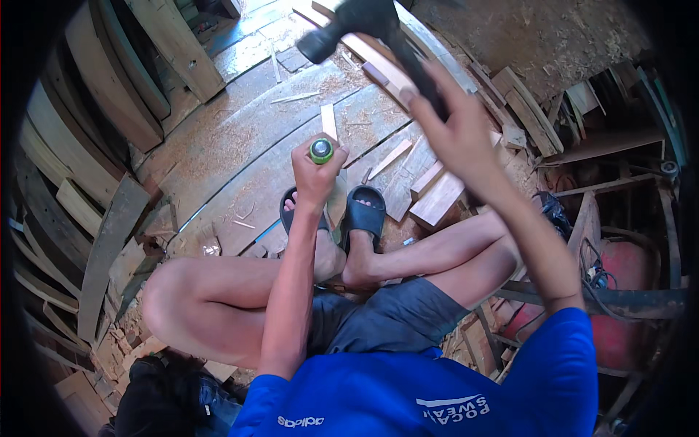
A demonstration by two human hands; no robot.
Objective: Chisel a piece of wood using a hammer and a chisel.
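Your work area has a floor (pixel 244 160) of pale, wide panels divided by dark seams and strewn with wood shavings (pixel 375 109). Ahead and to your right, brown ground (pixel 531 40) carries more shavings. On your left, long planks (pixel 109 80) lean side by side; scrap wood (pixel 135 353) lies below them. On your right, note the stacked offcuts (pixel 528 109), then a metal frame (pixel 666 226) beside a red, round-edged object (pixel 626 280) of unclear type. Bright bluish light strikes the floor's far end; your lateral zones are dimmer.
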